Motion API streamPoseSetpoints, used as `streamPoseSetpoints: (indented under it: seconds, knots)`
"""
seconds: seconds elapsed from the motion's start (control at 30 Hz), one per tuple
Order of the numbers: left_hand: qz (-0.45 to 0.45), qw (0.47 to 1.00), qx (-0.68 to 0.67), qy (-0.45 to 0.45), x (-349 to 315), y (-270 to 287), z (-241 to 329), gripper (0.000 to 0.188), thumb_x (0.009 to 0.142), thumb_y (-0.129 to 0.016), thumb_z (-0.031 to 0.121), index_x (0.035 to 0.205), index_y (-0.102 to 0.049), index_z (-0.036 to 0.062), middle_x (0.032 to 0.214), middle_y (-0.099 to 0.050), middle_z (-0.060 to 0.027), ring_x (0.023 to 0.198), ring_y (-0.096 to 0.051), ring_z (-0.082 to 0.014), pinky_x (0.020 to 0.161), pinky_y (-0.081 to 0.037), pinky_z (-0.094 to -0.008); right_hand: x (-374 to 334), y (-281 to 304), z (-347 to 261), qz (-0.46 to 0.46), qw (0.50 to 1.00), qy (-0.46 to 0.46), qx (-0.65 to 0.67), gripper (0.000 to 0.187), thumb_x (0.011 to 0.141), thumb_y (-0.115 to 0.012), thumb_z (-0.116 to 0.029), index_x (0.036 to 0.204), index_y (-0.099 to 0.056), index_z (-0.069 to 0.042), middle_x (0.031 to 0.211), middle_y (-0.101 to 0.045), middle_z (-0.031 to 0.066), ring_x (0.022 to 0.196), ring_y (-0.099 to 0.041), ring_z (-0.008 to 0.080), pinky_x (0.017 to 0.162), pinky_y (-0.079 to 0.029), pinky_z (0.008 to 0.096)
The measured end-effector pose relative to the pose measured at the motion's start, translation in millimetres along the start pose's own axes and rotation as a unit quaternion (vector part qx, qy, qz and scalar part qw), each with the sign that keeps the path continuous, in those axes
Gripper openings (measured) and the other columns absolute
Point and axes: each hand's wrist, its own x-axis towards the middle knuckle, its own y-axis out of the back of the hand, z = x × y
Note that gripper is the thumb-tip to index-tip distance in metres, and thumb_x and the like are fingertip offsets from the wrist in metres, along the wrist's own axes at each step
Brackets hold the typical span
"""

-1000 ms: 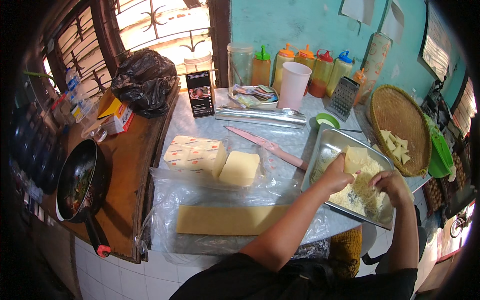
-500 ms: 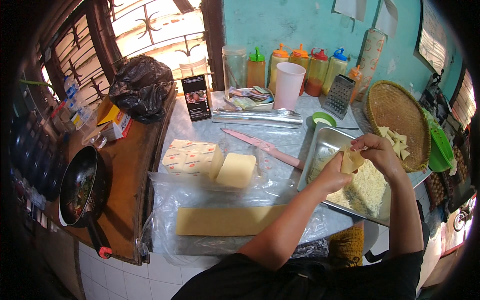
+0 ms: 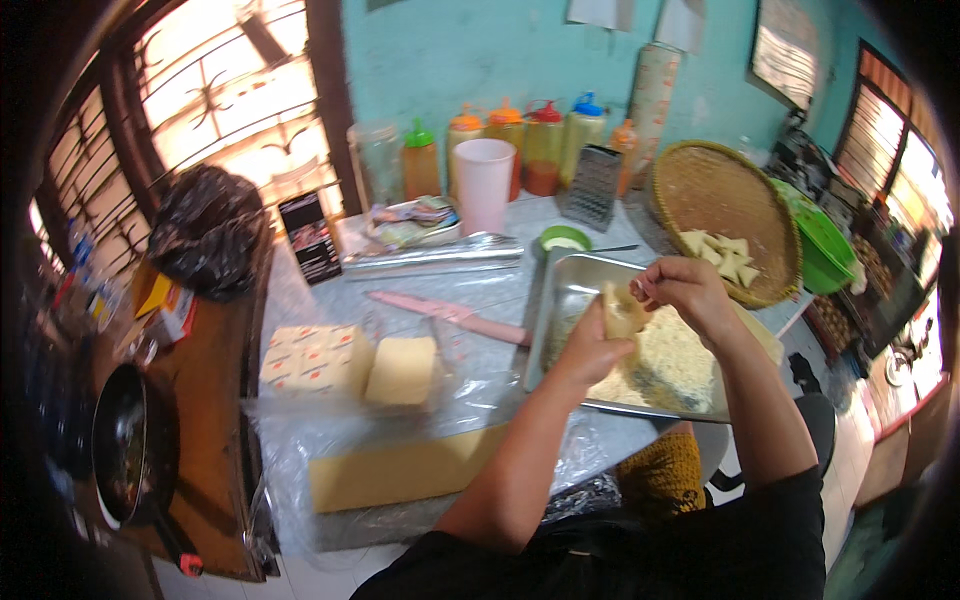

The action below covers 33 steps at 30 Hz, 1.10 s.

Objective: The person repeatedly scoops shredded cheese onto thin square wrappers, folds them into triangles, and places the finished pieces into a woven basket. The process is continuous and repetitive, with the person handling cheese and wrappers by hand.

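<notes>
My left hand [image 3: 597, 350] holds a small folded piece of dough [image 3: 622, 308], shaped like an open pocket, above a metal tray [image 3: 562, 275]. Close against the pocket's edge is my right hand [image 3: 684, 296], its fingertips pinched together; whether a bit of filling sits in them is too small to tell. Shredded cheese [image 3: 680, 350] is heaped in the tray below. Several folded dough pieces [image 3: 735, 262] lie on a round woven tray [image 3: 715, 180] to the right. A long strip of dough [image 3: 400, 470] rests on plastic at the table's near side, left of my forearm.
A pink knife [image 3: 450, 312] lies left of the tray, near a cheese block [image 3: 402, 370] and a wrapped block [image 3: 312, 360]. Behind stand a phone [image 3: 312, 237], a foil roll [image 3: 435, 257], a cup [image 3: 485, 185], a grater [image 3: 592, 187], a green bowl [image 3: 565, 240] and sauce bottles. A pan [image 3: 135, 440] is left.
My view has turned right, so the scene sits further left in the picture. Both hands stay over the tray at the dough pocket, the right fingers still at its edge.
</notes>
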Motion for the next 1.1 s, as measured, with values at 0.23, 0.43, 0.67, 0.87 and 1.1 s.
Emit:
streamPoseSetpoints:
  seconds: [0.23, 0.43, 0.67, 0.87, 1.1]
  knots:
    - [0.000, 1.000, 0.024, -0.003, -2.6, 1.5, 0.2, 0.060, 0.075, -0.057, -0.009, 0.130, -0.039, 0.0068, 0.118, -0.051, -0.0027, 0.108, -0.051, -0.0129, 0.090, -0.042, -0.0273, -5.0, 6.5, -1.0, 0.033, 0.990, 0.081, -0.110, 0.016, 0.076, -0.055, -0.002, 0.087, -0.067, -0.001, 0.081, -0.065, 0.0087, 0.072, -0.060, 0.0161, 0.067, -0.048, 0.0294]
    - [0.023, 0.995, 0.095, 0.015, -3.6, 0.3, 0.4, 0.060, 0.073, -0.058, -0.010, 0.128, -0.041, 0.0066, 0.112, -0.053, -0.0021, 0.102, -0.052, -0.0114, 0.085, -0.043, -0.0256, -9.5, -10.1, 2.9, -0.041, 0.997, 0.052, -0.037, 0.021, 0.073, -0.052, 0.001, 0.090, -0.064, -0.001, 0.077, -0.063, 0.0082, 0.074, -0.060, 0.0161, 0.070, -0.047, 0.0288]
    - [-0.003, 0.992, 0.101, 0.080, -7.6, -1.8, 12.7, 0.057, 0.077, -0.058, -0.004, 0.130, -0.040, 0.0077, 0.110, -0.056, -0.0021, 0.095, -0.054, -0.0110, 0.079, -0.044, -0.0247, -2.0, -14.2, 8.6, -0.001, 1.000, -0.011, 0.013, 0.038, 0.072, -0.054, -0.001, 0.110, -0.055, -0.001, 0.081, -0.063, 0.0084, 0.072, -0.060, 0.0143, 0.065, -0.047, 0.0273]
    - [0.041, 0.993, 0.088, 0.074, -8.0, -6.1, 16.9, 0.030, 0.084, -0.059, 0.007, 0.113, -0.050, 0.0085, 0.093, -0.061, -0.0013, 0.066, -0.052, -0.0075, 0.057, -0.040, -0.0209, -12.9, 13.7, 8.4, -0.020, 0.997, 0.041, 0.057, 0.020, 0.081, -0.054, -0.004, 0.100, -0.058, -0.002, 0.082, -0.064, 0.0057, 0.075, -0.059, 0.0105, 0.065, -0.045, 0.0233]
    - [0.120, 0.989, 0.009, 0.092, -6.4, -2.6, 27.3, 0.025, 0.089, -0.057, 0.018, 0.111, -0.052, 0.0070, 0.094, -0.064, -0.0058, 0.063, -0.052, -0.0091, 0.056, -0.041, -0.0208, -44.3, 25.7, 82.6, -0.142, 0.968, -0.023, -0.206, 0.023, 0.075, -0.058, -0.015, 0.094, -0.067, -0.006, 0.081, -0.065, 0.0105, 0.075, -0.061, 0.0213, 0.068, -0.047, 0.0327]
